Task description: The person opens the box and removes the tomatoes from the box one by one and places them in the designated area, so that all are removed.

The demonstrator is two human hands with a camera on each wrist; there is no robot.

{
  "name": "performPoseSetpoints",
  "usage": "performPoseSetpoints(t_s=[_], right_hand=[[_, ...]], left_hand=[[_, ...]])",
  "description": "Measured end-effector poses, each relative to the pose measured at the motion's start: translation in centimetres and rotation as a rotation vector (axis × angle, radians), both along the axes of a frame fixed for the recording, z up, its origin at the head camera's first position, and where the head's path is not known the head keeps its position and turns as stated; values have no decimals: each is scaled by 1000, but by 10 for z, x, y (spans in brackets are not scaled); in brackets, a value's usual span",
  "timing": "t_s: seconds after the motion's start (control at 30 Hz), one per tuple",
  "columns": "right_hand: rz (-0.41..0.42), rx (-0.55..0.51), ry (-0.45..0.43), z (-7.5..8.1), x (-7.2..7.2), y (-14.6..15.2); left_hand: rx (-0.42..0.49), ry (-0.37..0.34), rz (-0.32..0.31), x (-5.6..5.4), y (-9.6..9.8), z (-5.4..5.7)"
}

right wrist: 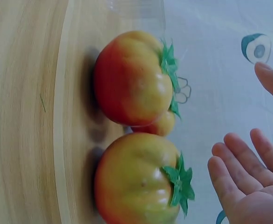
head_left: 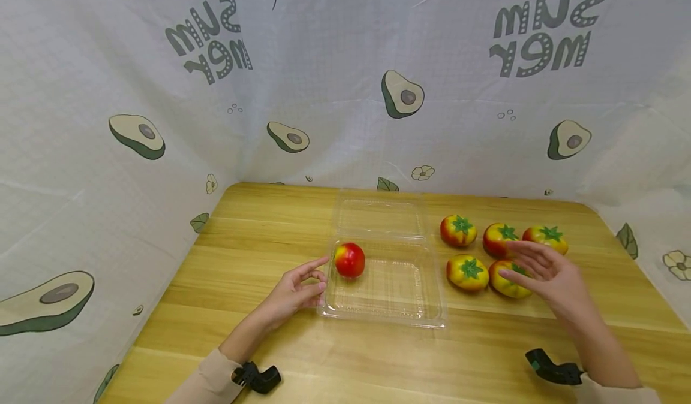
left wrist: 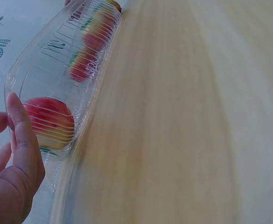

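A clear plastic clamshell box lies with its lid folded back, away from me. Inside its left end is a red tomato with a yellow patch. My left hand touches the box's left side, fingers relaxed and fingertips right at the rim; the thumb overlaps the clear wall in the left wrist view. My right hand hovers over the red-and-yellow tomatoes, its fingers spread and holding nothing. Below it sits a yellower tomato, partly hidden by the thumb, and behind that a redder tomato.
Several tomatoes stand in two rows right of the box, among them a back-left tomato, a front-left tomato and a back-right tomato. The wooden table meets a white avocado-print cloth at its back and sides.
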State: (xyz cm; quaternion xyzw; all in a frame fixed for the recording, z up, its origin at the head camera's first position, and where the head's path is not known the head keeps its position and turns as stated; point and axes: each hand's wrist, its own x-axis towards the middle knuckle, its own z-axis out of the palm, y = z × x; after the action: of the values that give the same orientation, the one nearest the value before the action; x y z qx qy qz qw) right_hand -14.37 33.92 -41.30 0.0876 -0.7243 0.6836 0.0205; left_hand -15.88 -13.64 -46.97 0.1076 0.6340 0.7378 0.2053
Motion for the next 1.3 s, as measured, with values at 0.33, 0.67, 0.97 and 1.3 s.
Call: performPoseSetpoints(t_s=[0.33,0.67,0.97,1.3], right_hand=[[14,-13,23,1,-2,-18],[58,-18,68,9,-7,-40],[45,121,64,17,-10,-65],[79,147,70,22,-15,-92]], left_hand=[[8,-2,-4,0,-1,-1],[-5,0,4,0,-1,0],[4,-4,0,0,-1,1],[-5,-2,3,0,0,1]])
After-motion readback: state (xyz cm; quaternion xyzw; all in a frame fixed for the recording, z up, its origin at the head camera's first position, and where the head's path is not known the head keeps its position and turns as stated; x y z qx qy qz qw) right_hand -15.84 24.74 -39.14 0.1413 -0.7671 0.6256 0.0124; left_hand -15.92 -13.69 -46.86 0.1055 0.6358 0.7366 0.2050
